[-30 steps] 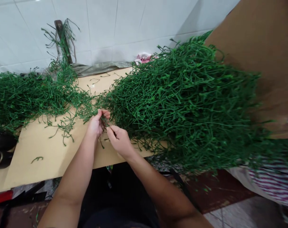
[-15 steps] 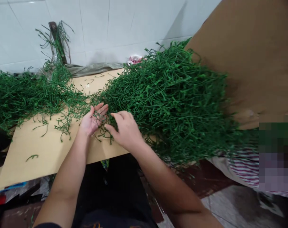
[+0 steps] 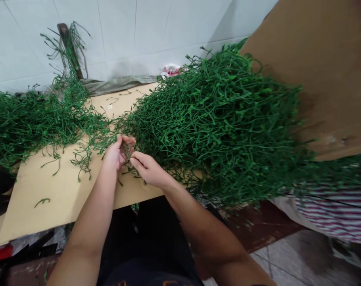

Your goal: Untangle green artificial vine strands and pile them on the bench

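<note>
Pinching green stems [image 3: 127, 150] in the grip of the right hand [image 3: 149, 169], just beside the left hand [image 3: 116, 155], curled around more; can't tell their long axis, tbh. Got a big green pile [image 3: 219, 119] just beyond, off to the right, stretched sideways, nearer the right hand.

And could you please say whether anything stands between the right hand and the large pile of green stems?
Nothing visible does: the large pile begins right beside the right hand. The left hand is on its other side; the cardboard is by the pile's right end.
</note>
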The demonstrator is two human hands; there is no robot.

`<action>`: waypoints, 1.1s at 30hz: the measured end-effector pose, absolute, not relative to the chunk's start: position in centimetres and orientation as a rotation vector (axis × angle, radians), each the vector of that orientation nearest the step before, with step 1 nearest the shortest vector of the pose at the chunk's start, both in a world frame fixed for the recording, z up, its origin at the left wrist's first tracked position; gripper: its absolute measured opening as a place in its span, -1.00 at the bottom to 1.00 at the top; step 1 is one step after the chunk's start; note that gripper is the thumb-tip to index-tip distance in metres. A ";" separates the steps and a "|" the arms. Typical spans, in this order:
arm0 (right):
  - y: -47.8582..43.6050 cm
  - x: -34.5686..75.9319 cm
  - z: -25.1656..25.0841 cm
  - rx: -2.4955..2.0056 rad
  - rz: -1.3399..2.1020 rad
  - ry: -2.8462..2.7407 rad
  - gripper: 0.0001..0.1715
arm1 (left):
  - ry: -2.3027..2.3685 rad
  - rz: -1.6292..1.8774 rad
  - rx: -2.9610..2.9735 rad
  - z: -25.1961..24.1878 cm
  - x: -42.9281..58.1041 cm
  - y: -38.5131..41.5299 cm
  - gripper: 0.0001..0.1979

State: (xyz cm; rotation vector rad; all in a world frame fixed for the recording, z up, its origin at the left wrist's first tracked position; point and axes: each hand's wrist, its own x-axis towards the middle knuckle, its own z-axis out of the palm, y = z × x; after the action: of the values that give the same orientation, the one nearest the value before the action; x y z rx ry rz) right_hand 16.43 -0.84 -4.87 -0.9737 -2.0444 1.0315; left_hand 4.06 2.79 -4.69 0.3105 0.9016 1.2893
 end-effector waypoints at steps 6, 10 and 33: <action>-3.0 18.2 -3.3 -0.863 1.170 -2.062 -0.71 | 1.004 1.236 0.283 -4.6 4.0 2.9 -0.67; -5.3 19.6 -0.9 -0.529 1.091 -2.421 -0.75 | 1.020 1.524 0.080 -4.7 1.3 3.9 -0.59; 0.3 14.1 -4.8 -1.302 0.708 -2.218 -0.71 | 0.661 1.174 0.572 -4.7 3.1 2.3 -0.55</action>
State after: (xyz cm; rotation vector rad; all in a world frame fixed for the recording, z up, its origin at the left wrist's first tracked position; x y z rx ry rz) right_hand 14.10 0.35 -4.77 -1.3019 -2.2177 0.7076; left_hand 3.06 2.31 -4.71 0.5723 0.6611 1.1739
